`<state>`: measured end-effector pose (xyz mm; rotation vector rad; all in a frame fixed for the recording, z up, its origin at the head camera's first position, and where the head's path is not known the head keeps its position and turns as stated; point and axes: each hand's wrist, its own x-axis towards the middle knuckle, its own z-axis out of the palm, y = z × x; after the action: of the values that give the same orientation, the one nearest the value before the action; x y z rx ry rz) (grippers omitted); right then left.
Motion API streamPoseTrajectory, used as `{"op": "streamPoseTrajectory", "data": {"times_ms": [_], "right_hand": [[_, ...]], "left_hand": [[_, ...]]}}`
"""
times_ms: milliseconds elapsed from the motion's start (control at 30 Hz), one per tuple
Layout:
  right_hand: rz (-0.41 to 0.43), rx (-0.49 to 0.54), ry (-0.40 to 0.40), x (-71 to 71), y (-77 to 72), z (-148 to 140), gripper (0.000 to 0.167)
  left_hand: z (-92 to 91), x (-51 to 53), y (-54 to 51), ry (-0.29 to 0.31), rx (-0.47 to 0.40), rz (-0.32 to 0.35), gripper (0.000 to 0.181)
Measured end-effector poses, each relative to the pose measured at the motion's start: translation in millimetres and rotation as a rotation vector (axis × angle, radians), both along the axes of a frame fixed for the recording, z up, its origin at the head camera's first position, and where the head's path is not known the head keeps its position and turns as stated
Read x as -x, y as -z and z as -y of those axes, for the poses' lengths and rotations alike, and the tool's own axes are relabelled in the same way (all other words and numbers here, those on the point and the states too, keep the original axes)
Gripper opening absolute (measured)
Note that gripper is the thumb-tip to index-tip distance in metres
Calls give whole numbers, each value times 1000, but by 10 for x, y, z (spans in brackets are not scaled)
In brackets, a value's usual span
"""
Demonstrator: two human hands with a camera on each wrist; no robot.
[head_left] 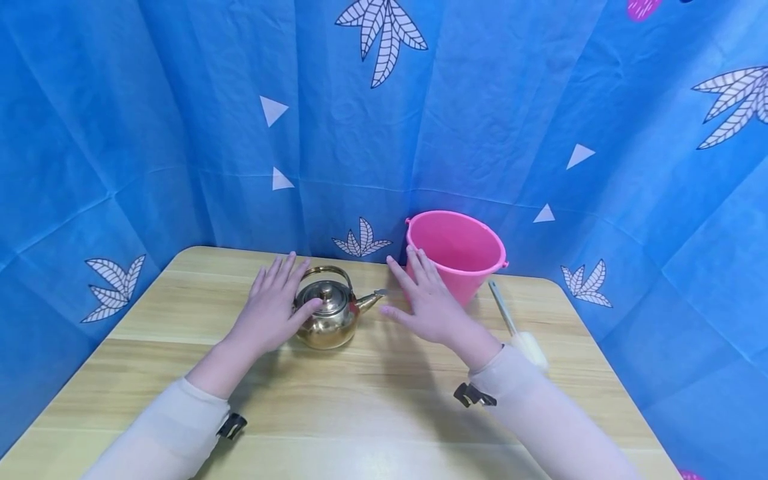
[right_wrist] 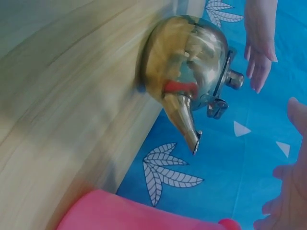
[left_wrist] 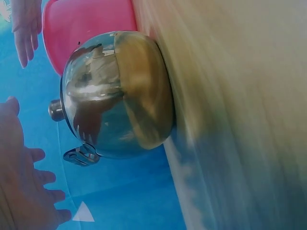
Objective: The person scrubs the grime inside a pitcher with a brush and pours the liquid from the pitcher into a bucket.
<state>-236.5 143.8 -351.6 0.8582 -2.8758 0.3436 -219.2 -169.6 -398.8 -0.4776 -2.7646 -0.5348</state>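
Toward the far side of the wooden table (head_left: 336, 407): one brass-coloured kettle (head_left: 329, 328), upright on its base, lid (head_left: 325, 295) seated, spout (head_left: 369, 302) toward the right (base down, presumably, for stability). Left hand (head_left: 273, 305): beside the kettle, fingers straight and spread, holding nothing. Right hand (head_left: 431, 309): near the spout, fingers likewise outstretched, holding nothing. Pink bucket (head_left: 465, 283): beyond the right hand, mouth up. Long-handled brush (head_left: 528, 348): lying at right, probably unable to stand.

kettle (right_wrist: 192, 57) on table (right_wrist: 48, 143) | pink bucket (right_wrist: 129, 215) near | hands (right_wrist: 260, 38) apart from kettle
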Motion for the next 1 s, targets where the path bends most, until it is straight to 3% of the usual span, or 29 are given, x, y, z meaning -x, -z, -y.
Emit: {"op": "streamPoseTrajectory", "data": {"times_ms": [700, 1000], "right_hand": [[74, -2, -72, -2, 92, 213, 84], [100, 21, -104, -23, 96, 302, 82]], "left_hand": [[46, -14, 146, -15, -104, -2, 73], [49, -3, 179, -49, -149, -9, 73]]}}
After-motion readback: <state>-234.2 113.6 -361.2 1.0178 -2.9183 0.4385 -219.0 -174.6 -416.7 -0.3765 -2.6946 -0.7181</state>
